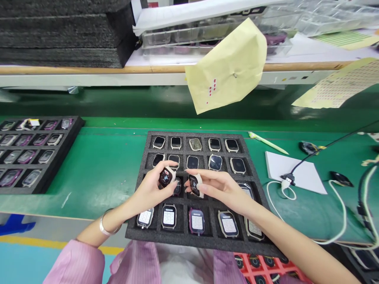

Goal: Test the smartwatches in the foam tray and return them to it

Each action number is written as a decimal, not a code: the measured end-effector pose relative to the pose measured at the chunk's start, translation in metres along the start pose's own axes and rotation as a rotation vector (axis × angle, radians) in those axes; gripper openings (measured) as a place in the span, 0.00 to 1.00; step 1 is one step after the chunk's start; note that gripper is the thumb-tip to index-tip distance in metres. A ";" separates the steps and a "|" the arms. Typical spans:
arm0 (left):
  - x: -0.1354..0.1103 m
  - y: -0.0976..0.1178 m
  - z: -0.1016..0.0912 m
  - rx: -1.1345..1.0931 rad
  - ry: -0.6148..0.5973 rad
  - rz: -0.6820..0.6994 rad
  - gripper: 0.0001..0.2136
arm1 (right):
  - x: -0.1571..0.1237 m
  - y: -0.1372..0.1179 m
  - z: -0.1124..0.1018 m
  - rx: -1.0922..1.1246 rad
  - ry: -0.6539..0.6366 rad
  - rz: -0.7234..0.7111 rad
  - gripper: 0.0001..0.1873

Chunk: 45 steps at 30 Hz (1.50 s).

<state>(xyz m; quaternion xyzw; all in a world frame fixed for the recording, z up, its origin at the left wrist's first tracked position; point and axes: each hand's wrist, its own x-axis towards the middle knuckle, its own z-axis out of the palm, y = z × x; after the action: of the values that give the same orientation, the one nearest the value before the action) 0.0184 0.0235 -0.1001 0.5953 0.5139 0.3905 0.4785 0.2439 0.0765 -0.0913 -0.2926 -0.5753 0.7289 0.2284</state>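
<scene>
A black foam tray with several pockets lies in front of me on the green bench. Most pockets hold square smartwatch bodies; the front row shows lit white screens. My left hand is closed on a dark-screened watch body with a pale case, held just above the tray's middle. My right hand pinches a second watch body beside it. The two watches are close together, almost touching.
A second foam tray of watches sits at the left. A white paper sheet, a green pen and white and black cables lie to the right. A yellow envelope hangs from the shelf. A red tray sits below.
</scene>
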 end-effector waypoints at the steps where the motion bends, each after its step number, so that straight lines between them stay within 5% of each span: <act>1: 0.000 0.000 0.000 0.006 0.001 0.002 0.16 | 0.000 0.000 0.000 0.002 0.002 0.000 0.21; 13: 0.003 0.002 -0.006 -0.046 0.205 0.073 0.15 | -0.002 -0.005 0.002 0.014 0.031 0.021 0.22; 23: -0.014 0.015 -0.002 -0.132 0.196 0.235 0.17 | -0.011 -0.014 0.007 0.109 -0.010 -0.061 0.19; 29: -0.009 0.014 0.000 -0.116 0.117 0.040 0.16 | -0.009 -0.009 0.005 0.120 -0.034 -0.011 0.21; 37: 0.005 0.009 -0.003 -0.617 -0.030 -0.284 0.18 | -0.001 -0.003 0.005 0.346 0.018 0.119 0.22; 45: 0.003 0.001 -0.006 -0.702 -0.104 -0.264 0.15 | 0.000 -0.002 0.006 0.331 0.114 0.123 0.27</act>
<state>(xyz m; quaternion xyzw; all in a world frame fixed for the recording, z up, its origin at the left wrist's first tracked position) 0.0130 0.0274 -0.0976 0.3428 0.3963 0.4470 0.7250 0.2396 0.0731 -0.0886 -0.3265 -0.4144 0.8085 0.2608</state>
